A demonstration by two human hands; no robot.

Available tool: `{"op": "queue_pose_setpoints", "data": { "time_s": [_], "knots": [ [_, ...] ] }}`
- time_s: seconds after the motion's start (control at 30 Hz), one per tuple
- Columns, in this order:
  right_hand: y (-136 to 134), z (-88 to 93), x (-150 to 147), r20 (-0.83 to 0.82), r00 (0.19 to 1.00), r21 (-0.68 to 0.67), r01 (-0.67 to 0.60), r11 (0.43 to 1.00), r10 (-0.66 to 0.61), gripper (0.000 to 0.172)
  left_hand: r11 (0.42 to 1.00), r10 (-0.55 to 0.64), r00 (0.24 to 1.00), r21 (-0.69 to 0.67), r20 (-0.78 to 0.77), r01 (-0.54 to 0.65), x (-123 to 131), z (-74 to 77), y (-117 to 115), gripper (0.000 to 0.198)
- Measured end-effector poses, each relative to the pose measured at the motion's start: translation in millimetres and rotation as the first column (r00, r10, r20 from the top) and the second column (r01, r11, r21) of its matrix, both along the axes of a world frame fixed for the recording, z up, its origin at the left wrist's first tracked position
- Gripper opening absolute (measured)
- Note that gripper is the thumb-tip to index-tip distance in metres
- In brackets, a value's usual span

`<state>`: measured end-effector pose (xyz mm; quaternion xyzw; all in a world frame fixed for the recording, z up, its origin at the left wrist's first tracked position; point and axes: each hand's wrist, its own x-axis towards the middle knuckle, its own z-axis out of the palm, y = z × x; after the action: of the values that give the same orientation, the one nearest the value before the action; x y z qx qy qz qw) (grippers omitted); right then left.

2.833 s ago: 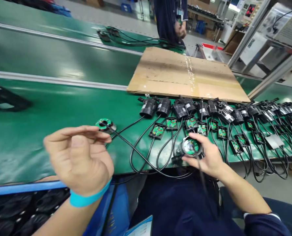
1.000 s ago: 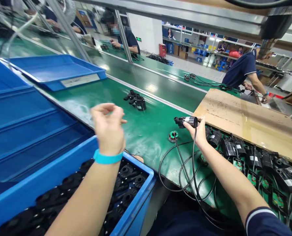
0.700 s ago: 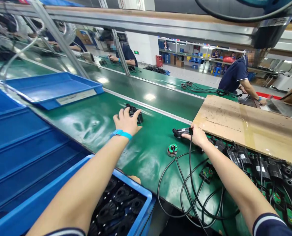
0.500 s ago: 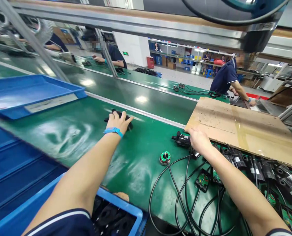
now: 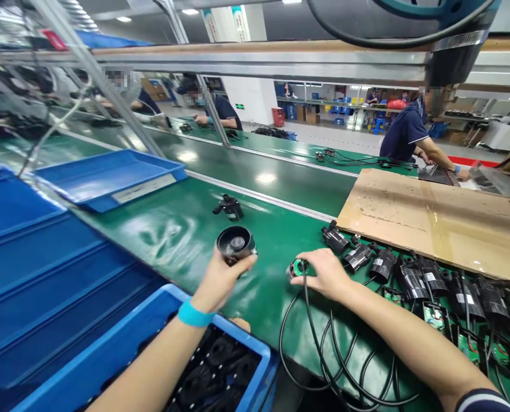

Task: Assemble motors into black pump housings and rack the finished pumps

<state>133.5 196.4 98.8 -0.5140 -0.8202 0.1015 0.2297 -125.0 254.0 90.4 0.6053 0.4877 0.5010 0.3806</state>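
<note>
My left hand (image 5: 222,274) is wrapped round a black cylindrical housing (image 5: 236,243), its open end facing me and a round post showing inside. Between the thumb and fingers of my right hand (image 5: 323,273) is a small round green circuit board (image 5: 298,268) with a black cable (image 5: 308,306) running down from it. The two held parts are apart, above the green worktop (image 5: 272,303). Beyond my left hand lies another black housing (image 5: 231,207) with side spouts. Close to my right hand, a row of similar housings (image 5: 383,266) lies along the cardboard.
A cardboard sheet (image 5: 435,223) lies at the right. Below my left arm is a blue bin (image 5: 220,326) of black parts. A shallow blue tray (image 5: 151,177) sits at the left. Looped cables hang over the front edge. Co-workers sit beyond the metal rail (image 5: 259,200).
My left hand has come nearer with a black housing, leaving another lying behind. My right hand has left the housings by the cardboard and taken hold of the round circuit board. The view has shifted left.
</note>
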Motion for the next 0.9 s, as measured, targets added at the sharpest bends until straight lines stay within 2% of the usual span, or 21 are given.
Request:
{"op": "queue_pose_setpoints", "data": {
  "time_s": [0.07, 0.1, 0.17, 0.2, 0.27, 0.37, 0.43, 0.5, 0.6, 0.67, 0.73, 0.77, 0.83, 0.9],
  "knots": [
    [-25.9, 20.6, 7.0, -0.236, 0.971, 0.069, 0.043, 0.997, -0.026, 0.068, 0.993, -0.052, 0.997, -0.101, 0.054, 0.058, 10.2, 4.9, -42.7, 0.056],
    [-40.8, 32.9, 10.0, -0.393, 0.92, 0.115, 0.059, 0.992, -0.009, 0.071, 0.991, -0.071, 0.996, -0.113, 0.045, 0.076, 15.7, 8.7, -61.3, 0.057],
    [-70.6, 57.9, 12.9, -0.65, 0.754, 0.225, 0.067, 0.972, 0.098, 0.067, 0.99, -0.12, 0.993, -0.077, 0.018, 0.121, 26.7, 17.5, -90.5, 0.062],
    [-84.0, 69.0, 12.4, -0.708, 0.686, 0.282, 0.06, 0.958, 0.166, 0.063, 0.986, -0.157, 0.988, -0.053, 0.0, 0.157, 31.9, 21.8, -101.3, 0.062],
    [-105.2, 84.9, 8.2, -0.693, 0.669, 0.378, 0.021, 0.926, 0.268, 0.06, 0.97, -0.242, 0.97, -0.023, -0.034, 0.241, 41.4, 28.9, -116.5, 0.061],
    [-120.9, 91.1, 1.9, -0.521, 0.785, 0.483, -0.053, 0.874, 0.335, 0.061, 0.94, -0.34, 0.937, -0.04, -0.081, 0.338, 52.1, 34.8, -130.4, 0.057],
    [-123.5, 88.4, 2.2, -0.383, 0.861, 0.502, -0.109, 0.858, 0.334, 0.055, 0.924, -0.381, 0.919, -0.055, -0.103, 0.378, 56.1, 36.4, -137.3, 0.058],
    [-123.8, 85.6, 5.5, -0.315, 0.894, 0.451, -0.154, 0.879, 0.318, 0.051, 0.9, -0.436, 0.895, -0.077, -0.095, 0.43, 58.2, 36.8, -143.5, 0.062],
    [-123.7, 81.1, 10.2, -0.354, 0.882, 0.336, -0.189, 0.923, 0.31, 0.053, 0.857, -0.511, 0.859, -0.094, -0.021, 0.507, 60.8, 33.7, -149.8, 0.065],
    [-122.4, 70.3, 9.5, -0.377, 0.863, 0.341, -0.207, 0.917, 0.335, 0.064, 0.839, -0.536, 0.844, -0.093, 0.018, 0.535, 62.8, 26.5, -150.7, 0.068],
    [-119.0, 47.8, 5.6, -0.351, 0.861, 0.358, -0.239, 0.903, 0.367, 0.077, 0.839, -0.541, 0.841, -0.075, -0.014, 0.539, 64.0, 13.5, -148.6, 0.073],
    [-116.5, 32.5, 3.0, -0.319, 0.878, 0.331, -0.25, 0.91, 0.358, 0.08, 0.849, -0.529, 0.845, -0.058, -0.08, 0.526, 63.7, 5.1, -146.7, 0.074],
    [-110.9, -1.1, -2.4, -0.248, 0.924, 0.227, -0.238, 0.944, 0.292, 0.077, 0.896, -0.428, 0.85, -0.021, -0.309, 0.443, 60.4, -13.0, -142.4, 0.073],
    [-106.0, -28.5, -6.6, -0.192, 0.957, 0.146, -0.19, 0.971, 0.216, 0.07, 0.927, -0.318, 0.788, 0.0, -0.527, 0.375, 53.0, -28.5, -138.5, 0.082]
  ]
}}
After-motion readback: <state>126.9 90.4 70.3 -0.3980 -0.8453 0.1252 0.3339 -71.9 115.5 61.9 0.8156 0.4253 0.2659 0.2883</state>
